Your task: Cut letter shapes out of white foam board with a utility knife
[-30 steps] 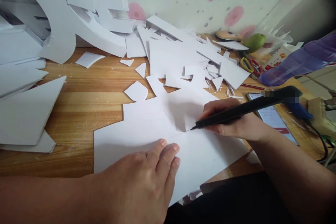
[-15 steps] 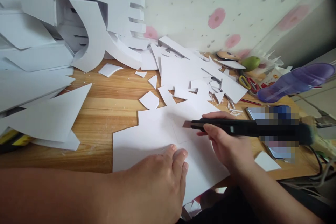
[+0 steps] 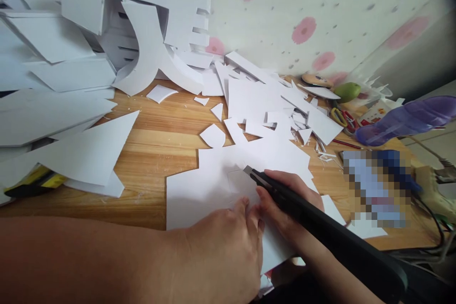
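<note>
A white board (image 3: 185, 199) lies on the wooden table, with thin lines marked or cut near its middle. My left hand (image 3: 228, 242) rests on the board, palm down, its fingers pressing the surface just below those lines. In my right hand (image 3: 288, 199) is a long black utility knife (image 3: 320, 228), gripped near its front. The knife's short blade points up and left, its tip at or just above the lines; contact is too fine to tell.
White offcuts (image 3: 256, 97) spread behind the board. Large white pieces (image 3: 85, 152) are stacked at the left, partly over a yellow and black tool (image 3: 39, 180). Scissors (image 3: 344, 118), a green fruit (image 3: 347, 91) and a purple object (image 3: 406, 116) sit at the right.
The knife has swung from nearly level to a slant, its handle end now lower. The board has turned slightly under my hands, and the whole view has shifted a little.
</note>
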